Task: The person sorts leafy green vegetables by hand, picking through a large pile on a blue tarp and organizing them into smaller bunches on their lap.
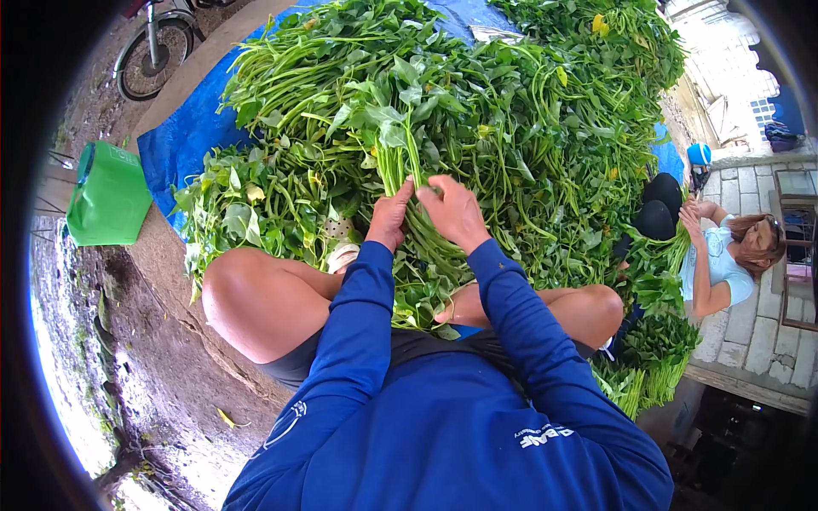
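My left hand (391, 216) is closed around a small bunch of leafy water spinach stems (391, 163), its thumb pointing up along them. The leaves of the bunch point away from me, and the lower stems trail between my forearms towards my lap. Just to the right, my right hand (455, 212) has its fingers curled, with thumb and forefinger at a stem on the bunch's right side. Its fingertips are partly hidden. Beyond both hands spreads a large heap of loose water spinach (511, 128).
A blue tarpaulin (192, 137) lies under the heap. On the left are a green container (108, 195) and a motorcycle wheel (155, 59). To the right another person (719, 255) holds a bunch of greens, near stacked bundles (661, 358) and a blue-and-white pail (699, 154).
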A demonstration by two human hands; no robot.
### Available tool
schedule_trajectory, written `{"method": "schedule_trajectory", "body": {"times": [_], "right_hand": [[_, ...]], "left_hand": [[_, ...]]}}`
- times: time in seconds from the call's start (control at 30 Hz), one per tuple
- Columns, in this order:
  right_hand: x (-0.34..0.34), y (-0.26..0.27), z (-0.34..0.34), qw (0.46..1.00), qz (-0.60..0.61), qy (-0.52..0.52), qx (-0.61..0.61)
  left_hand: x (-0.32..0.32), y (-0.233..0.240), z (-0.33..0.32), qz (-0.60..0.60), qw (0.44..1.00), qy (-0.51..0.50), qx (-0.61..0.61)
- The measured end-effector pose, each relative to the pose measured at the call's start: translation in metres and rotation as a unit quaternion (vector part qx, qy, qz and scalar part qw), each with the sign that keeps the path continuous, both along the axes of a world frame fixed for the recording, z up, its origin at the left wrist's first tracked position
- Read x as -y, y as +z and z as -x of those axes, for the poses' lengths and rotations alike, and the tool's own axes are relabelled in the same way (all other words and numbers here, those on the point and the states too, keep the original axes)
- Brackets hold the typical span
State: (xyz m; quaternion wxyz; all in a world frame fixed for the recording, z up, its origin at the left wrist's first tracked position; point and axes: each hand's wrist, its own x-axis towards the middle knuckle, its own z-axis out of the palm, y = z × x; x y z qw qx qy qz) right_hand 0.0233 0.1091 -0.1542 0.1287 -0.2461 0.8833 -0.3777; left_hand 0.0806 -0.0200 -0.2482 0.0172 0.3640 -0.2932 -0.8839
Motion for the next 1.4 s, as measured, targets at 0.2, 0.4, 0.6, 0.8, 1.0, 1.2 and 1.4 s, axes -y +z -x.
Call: {"method": "schedule_trajectory", "body": {"times": [0.2, 0.4, 0.6, 0.8, 1.0, 1.2, 1.4], "right_hand": [[0.047, -0.020, 0.082, 0.981, 0.094, -0.076, 0.153], [0.057, -0.025, 0.071, 0.908, 0.235, -0.189, 0.290], [0.064, -0.022, 0.066, 0.923, 0.160, -0.203, 0.284], [0.067, -0.002, 0.055, 0.987, -0.042, -0.139, 0.067], [0.059, -0.008, 0.058, 0.993, 0.029, -0.061, -0.101], [0.054, 0.010, 0.068, 0.994, -0.105, 0.000, 0.031], [0.036, 0.037, 0.034, 0.976, -0.199, -0.024, 0.088]], "left_hand": [[-0.007, 0.009, 0.004, 0.020, 0.999, -0.016, 0.023], [-0.005, 0.002, -0.002, 0.031, 0.999, -0.015, 0.034], [-0.005, -0.011, 0.002, 0.066, 0.997, -0.016, 0.044], [-0.004, -0.017, 0.002, 0.085, 0.993, -0.031, 0.070], [-0.006, -0.013, 0.002, 0.083, 0.995, -0.020, 0.054], [-0.008, -0.009, 0.004, 0.104, 0.994, 0.000, 0.040], [-0.008, 0.001, 0.003, 0.089, 0.994, 0.000, 0.060]]}}
